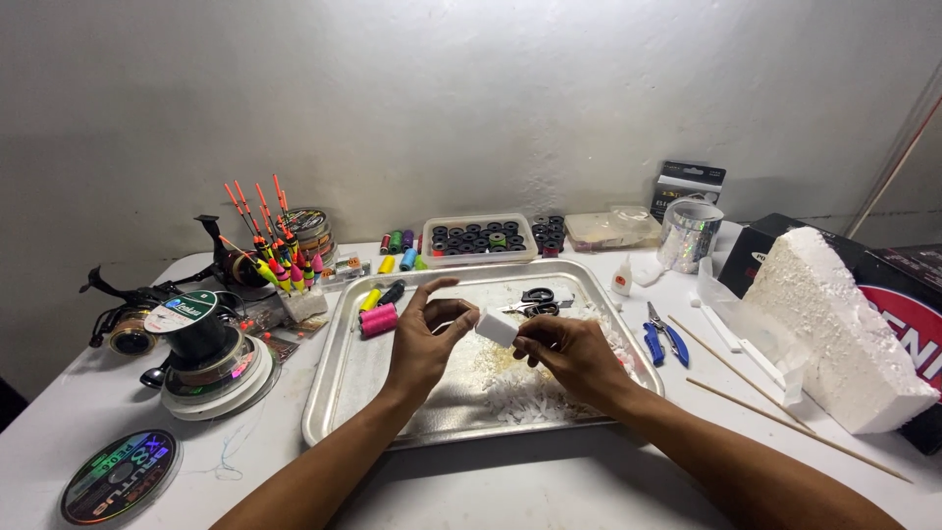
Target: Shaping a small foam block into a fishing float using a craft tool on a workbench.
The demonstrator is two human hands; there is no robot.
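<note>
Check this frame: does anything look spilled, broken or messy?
Yes. White foam crumbs litter the metal tray below both hands, which hold a small white foam piece. The big foam block at right has a rough, broken edge.

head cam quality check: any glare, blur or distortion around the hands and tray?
Head view: soft, even light, both hands sharp; the left hand and right hand pinch a small white foam block with no motion blur. The metal tray shows dull sheen, not blown out; the shiny foil roll sparkles. Forearms cast soft shadows on the table. Wide-angle stretch at the frame edges.
</note>
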